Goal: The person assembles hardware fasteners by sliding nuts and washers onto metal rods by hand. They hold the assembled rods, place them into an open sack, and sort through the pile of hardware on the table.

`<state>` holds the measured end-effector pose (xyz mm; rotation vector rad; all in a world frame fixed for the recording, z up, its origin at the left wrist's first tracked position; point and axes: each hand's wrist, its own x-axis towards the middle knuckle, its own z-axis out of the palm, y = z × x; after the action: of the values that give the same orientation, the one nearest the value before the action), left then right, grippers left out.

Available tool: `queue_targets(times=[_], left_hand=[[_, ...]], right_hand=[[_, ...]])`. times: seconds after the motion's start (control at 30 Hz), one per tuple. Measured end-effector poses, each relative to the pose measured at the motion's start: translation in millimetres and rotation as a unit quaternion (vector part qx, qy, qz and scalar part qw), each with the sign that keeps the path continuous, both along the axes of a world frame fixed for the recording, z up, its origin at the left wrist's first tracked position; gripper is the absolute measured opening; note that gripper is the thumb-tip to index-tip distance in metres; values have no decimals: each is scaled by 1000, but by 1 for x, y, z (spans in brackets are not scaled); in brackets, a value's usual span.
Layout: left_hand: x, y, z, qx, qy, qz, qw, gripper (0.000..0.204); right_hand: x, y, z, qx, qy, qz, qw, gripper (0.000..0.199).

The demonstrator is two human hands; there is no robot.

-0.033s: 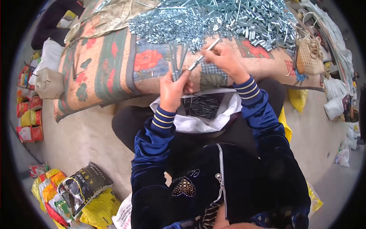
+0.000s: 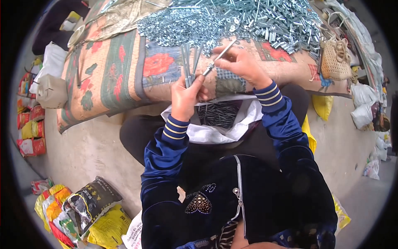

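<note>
White, soft plastic-looking sack point(image 2: 248, 117) sits below both hands, holding thin dark metal rods point(image 2: 217, 113). Left hand point(image 2: 183, 98) is closed around thin, straight silver metal sticks point(image 2: 186, 66). Right hand point(image 2: 243, 63) has fingers at one long, shiny silver metal rod point(image 2: 225, 51), grip unclear. It should feel light, stiff, slippery; pinch its middle. Beyond both hands lie small silver metal rings point(image 2: 182, 28).

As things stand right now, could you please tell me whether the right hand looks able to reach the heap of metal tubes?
Probably yes: the heap of metal tubes lies just beyond the right hand, with only patterned cloth between them, though the hand is busy at a thin rod.
</note>
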<state>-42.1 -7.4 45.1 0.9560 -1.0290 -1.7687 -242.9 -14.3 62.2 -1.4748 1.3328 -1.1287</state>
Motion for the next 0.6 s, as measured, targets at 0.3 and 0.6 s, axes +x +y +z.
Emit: queue_targets(times=[0.3, 0.6], left_hand=[[-4, 6, -9, -170, -194, 60, 964, 17], [11, -10, -12, 100, -3, -57, 993, 17]], right_hand=[[10, 15, 6, 74, -16, -29, 997, 33], [-127, -60, -3, -142, 469, -365, 792, 22]])
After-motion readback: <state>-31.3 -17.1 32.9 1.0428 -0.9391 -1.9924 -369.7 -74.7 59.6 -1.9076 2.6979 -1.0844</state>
